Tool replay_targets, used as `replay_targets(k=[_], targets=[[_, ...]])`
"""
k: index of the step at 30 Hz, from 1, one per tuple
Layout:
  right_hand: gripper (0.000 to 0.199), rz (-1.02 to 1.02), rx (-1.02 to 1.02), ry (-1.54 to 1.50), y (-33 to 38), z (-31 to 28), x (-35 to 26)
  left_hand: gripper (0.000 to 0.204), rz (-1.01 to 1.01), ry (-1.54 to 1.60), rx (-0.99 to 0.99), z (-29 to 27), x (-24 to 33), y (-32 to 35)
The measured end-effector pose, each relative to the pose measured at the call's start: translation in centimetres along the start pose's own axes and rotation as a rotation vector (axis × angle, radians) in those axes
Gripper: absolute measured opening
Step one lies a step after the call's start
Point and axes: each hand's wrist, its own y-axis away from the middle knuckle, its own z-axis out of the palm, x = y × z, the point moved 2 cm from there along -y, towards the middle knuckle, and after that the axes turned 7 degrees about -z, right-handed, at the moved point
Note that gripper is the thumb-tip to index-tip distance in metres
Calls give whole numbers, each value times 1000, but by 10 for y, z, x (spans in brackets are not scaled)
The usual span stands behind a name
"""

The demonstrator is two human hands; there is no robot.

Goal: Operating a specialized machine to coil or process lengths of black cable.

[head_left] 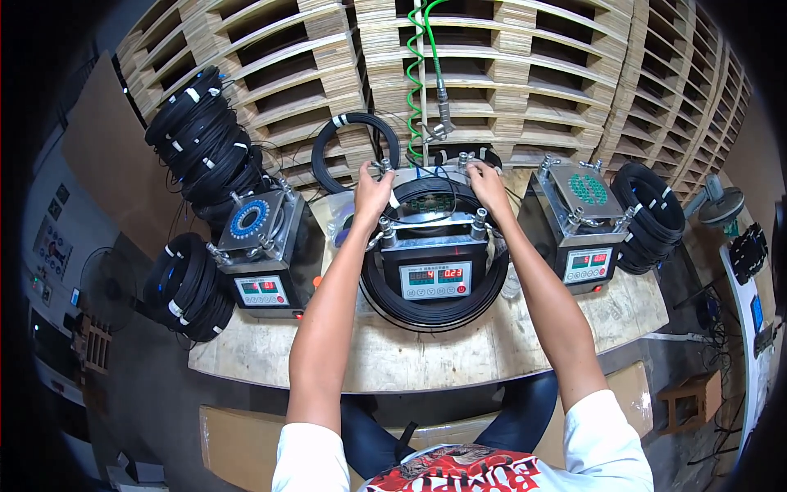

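Observation:
Both my arms reach forward over the middle machine [435,277], a black box with a red digital display. A coil of black cable [385,302] lies around it. At the machine's far left corner, my left hand [374,193] has its fingers closed on a metal post [386,166]. My right hand [486,184] closes on another metal post [464,159] at the far right corner. Two nearer posts [480,217] stand untouched at the front. Loops of black cable partly hide the machine's top and its green parts.
On the left stands a similar machine [261,287] with a blue ring of parts; on the right, another [584,264] with green parts. Stacked black cable coils [201,148] rise at left, and more coils [648,217] sit at right. A green air hose [416,82] hangs before wooden pallets [525,74].

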Motion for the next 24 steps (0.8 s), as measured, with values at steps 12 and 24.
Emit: replay_targets(k=[12,24], targets=[[37,15,105,-21,8,-5,-13,87,-17,87,-124,-5,5,4],[40,-74,68,-3,6,-4,-12,75,-14,-23,-36,-2,3,0]])
